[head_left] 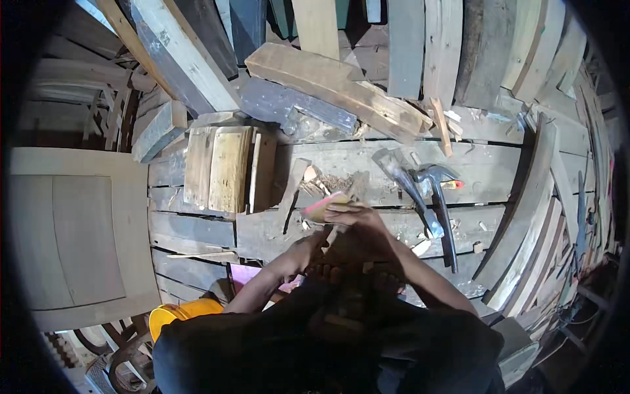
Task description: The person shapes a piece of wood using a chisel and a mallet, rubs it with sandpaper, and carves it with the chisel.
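My right hand (354, 217) is closed on a folded tan sheet with a pink edge, apparently sandpaper (323, 206). The sheet lies against a narrow wooden piece (336, 232), much of which my hands and shadow cover. Lower and to the left, my left hand (305, 253) is closed around the near part of that wooden piece; its fingers are dark and partly hidden. Wood shavings (331, 182) and a short flat wooden strip (294, 187) lie just beyond my hands.
Right of my hands lie a hammer (443, 213) and a hatchet-like tool (410, 190). Stacked wooden blocks (230, 167) stand at left, heavy beams (335, 85) behind. Long curved boards (525, 210) line the right. A yellow bucket (184, 314) and pink sheet (252, 279) are near my left leg.
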{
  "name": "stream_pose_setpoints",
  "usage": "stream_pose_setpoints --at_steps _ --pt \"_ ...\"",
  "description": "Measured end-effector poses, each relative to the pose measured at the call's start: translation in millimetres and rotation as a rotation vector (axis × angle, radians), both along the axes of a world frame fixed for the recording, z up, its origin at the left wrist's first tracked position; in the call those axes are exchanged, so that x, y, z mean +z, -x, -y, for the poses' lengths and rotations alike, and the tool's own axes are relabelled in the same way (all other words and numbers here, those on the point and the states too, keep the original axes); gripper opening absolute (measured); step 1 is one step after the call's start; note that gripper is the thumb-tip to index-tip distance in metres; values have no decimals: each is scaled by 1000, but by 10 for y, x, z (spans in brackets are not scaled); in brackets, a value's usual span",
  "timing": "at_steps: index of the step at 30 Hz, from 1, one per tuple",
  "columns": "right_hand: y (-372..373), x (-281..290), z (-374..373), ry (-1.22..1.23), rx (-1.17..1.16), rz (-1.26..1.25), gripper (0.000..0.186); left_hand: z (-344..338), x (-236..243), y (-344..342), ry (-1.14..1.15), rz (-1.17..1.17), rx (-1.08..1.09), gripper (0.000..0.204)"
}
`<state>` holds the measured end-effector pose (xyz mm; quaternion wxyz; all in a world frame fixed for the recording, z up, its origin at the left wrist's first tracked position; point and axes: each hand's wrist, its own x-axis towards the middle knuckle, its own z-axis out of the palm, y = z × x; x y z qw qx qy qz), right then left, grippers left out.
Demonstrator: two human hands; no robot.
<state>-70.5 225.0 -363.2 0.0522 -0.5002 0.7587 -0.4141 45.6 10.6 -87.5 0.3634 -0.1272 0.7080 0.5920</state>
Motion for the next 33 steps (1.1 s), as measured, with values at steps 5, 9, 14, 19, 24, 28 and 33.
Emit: stream_pose_setpoints --at_steps 5,9,14,19,24,28,33 --pt "178 1725 480 -149 -115 369 26 200 616 -150 -126 493 444 71" --pt "-275 1676 693 311 173 224 25 105 311 -430 -93 297 449 67" --pt "31 1895 748 175 -186 275 21 214 393 -292 -446 461 698 56" --pt "-142 2004 777 209 -72 390 22 221 245 -409 -681 486 832 46" --pt "-362 1748 865 424 -36 463 18 333 309 -207 -1037 802 884 53" --pt "34 1702 701 214 -162 491 16 286 266 -203 -912 727 855 53" --pt "-325 2195 865 363 -74 182 21 326 281 -201 -1053 808 885 57"
